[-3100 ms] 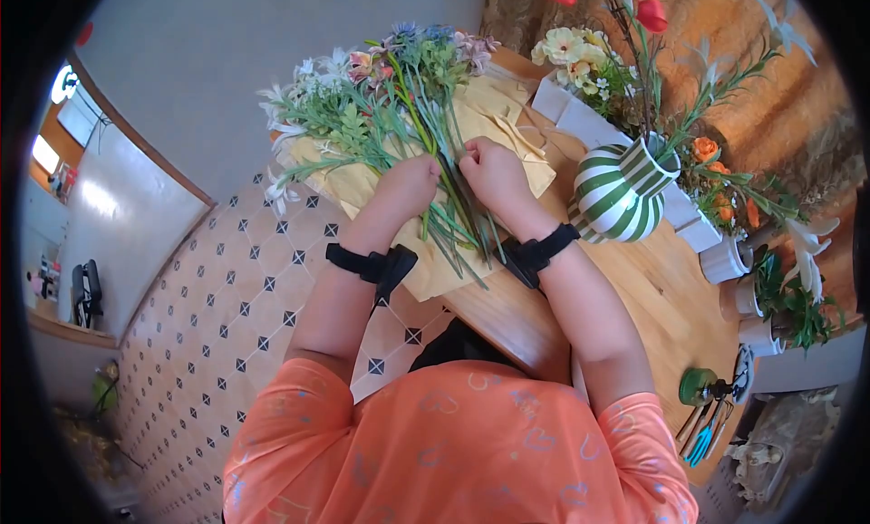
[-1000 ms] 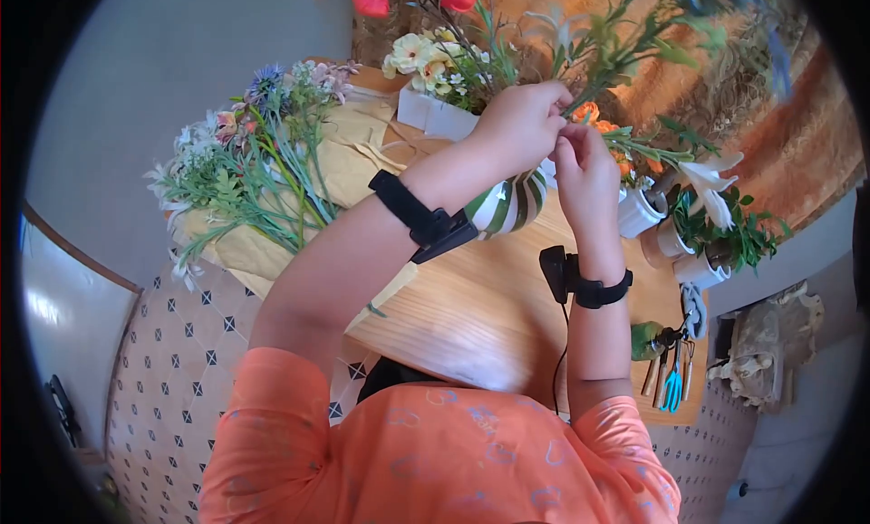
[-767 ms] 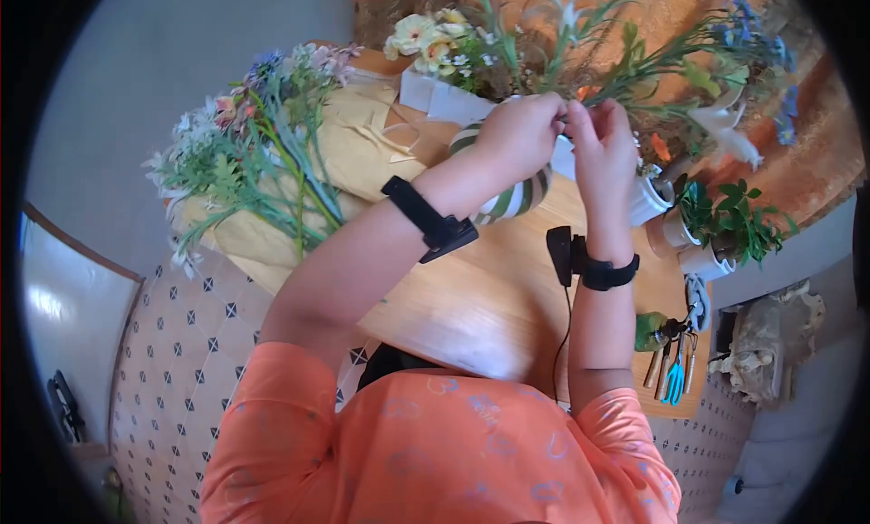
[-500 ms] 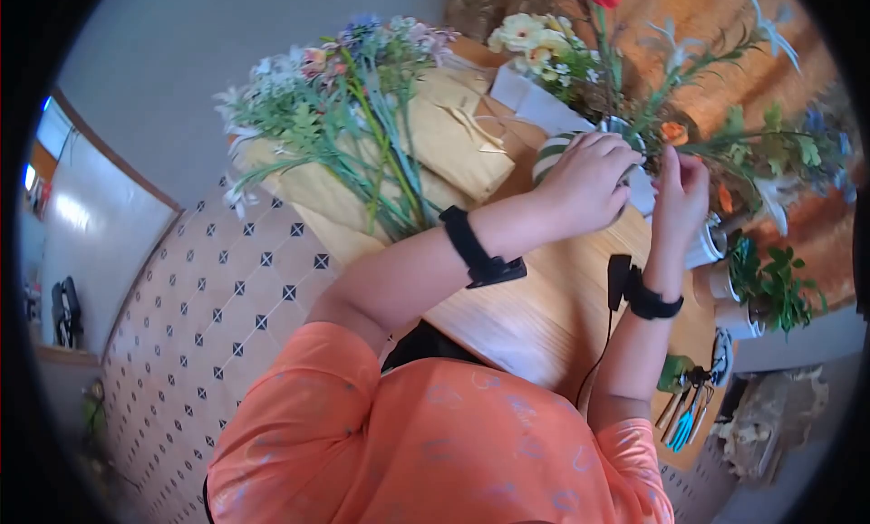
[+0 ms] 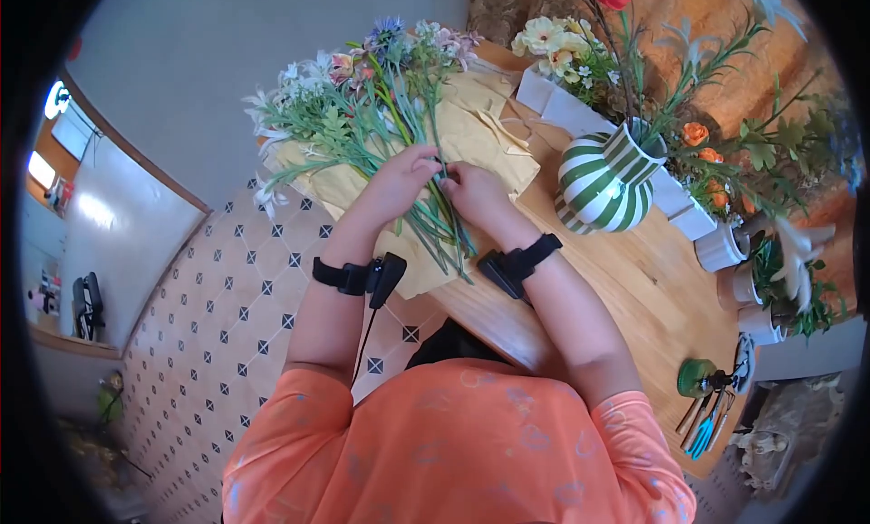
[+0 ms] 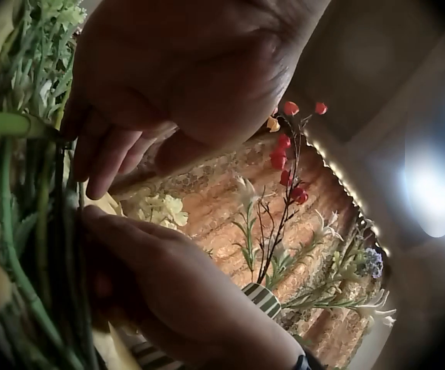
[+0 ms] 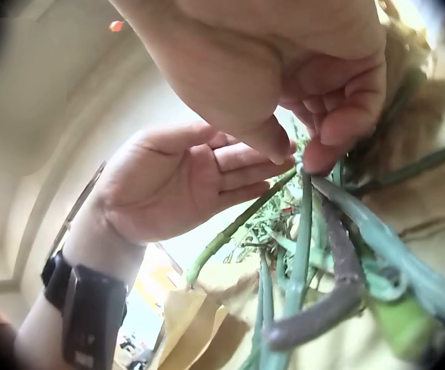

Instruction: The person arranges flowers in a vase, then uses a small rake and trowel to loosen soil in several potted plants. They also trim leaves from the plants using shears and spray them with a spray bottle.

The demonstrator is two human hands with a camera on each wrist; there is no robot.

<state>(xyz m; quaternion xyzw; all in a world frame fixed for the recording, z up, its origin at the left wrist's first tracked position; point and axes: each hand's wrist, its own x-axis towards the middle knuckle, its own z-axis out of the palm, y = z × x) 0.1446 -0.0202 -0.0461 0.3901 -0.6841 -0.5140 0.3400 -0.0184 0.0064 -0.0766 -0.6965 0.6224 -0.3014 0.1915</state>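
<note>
A bunch of artificial flowers [image 5: 362,116] lies on brown wrapping paper [image 5: 494,162], its long green stems [image 7: 299,254] toward the person. My right hand [image 5: 478,193] pinches one stem between thumb and forefinger, clearest in the right wrist view. Opposite it, my left hand [image 5: 399,184] has its fingers extended and loose at the stems, palm facing the right hand. To the right stands a green-and-white striped vase [image 5: 607,184]. Red-budded twigs [image 6: 288,166], a white lily [image 5: 797,257] and a spray with small blue flowers [image 6: 371,263] rise from it.
Behind the vase is a white planter [image 5: 553,103] with cream flowers. White pots [image 5: 725,250] line the table's right side. A green bottle [image 5: 696,379] and small garden tools [image 5: 702,429] lie near the right edge of the wooden table [image 5: 634,298].
Both hands have left the vase on the right and are back at the bunch on the left. The blue-flowered spray they held earlier now leans out of the vase.
</note>
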